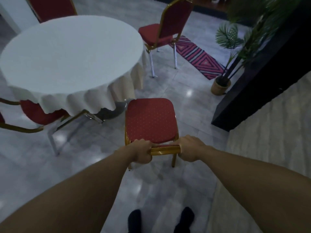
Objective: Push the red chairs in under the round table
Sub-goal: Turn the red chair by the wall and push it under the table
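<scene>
Both hands down on the nearest red chair [150, 120]. Left hand [140, 151] wrapped around the gold top rail [165, 150] of the backrest, grip clamped tight at its left end; right hand [190, 148] clamped on the same rail at its right end. Seat pointed toward the round tabletop [70, 54], front edge just beside the hanging white cloth [94, 100], not under it. Over on the left, a second red chair [38, 115] tucked partway beneath the cloth, seat half hidden. Up at right, a third chair [158, 35] standing close by the tabletop's edge, seat clear of the cloth. At top left, a fourth chair's back [52, 7] peeking above the far rim. Striped rug [198, 57] lying on the shiny grey floor [168, 84] behind the third chair, potted plant [222, 81] near a dark wall at right. Two dark shoes [134, 219] at the bottom edge.
</scene>
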Tool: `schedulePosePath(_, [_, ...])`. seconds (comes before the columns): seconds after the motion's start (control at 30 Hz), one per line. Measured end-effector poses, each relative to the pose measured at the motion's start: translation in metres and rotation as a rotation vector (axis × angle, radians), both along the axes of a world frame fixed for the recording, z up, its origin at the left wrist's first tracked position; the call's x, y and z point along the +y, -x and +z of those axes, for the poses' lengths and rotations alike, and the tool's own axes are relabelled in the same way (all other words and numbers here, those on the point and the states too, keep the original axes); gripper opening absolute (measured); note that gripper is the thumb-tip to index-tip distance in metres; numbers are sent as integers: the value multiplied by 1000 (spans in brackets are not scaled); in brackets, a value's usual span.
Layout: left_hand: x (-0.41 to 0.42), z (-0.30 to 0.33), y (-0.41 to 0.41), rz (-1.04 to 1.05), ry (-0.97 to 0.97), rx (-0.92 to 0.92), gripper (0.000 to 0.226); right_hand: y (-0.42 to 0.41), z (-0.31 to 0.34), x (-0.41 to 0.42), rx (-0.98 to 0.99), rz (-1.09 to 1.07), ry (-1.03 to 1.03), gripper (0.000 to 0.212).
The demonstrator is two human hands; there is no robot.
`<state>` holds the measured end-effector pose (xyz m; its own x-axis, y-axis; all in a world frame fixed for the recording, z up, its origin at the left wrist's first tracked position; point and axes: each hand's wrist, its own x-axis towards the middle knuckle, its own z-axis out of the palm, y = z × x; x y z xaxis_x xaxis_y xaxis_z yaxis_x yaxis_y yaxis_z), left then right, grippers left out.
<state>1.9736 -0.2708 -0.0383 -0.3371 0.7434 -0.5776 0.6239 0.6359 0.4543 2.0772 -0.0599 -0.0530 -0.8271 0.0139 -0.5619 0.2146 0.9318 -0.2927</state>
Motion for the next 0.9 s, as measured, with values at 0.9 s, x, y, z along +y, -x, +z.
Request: schedulePosePath(0.9, [223, -6, 52, 471, 45, -88, 75, 157, 12, 246, 85, 565, -38, 53])
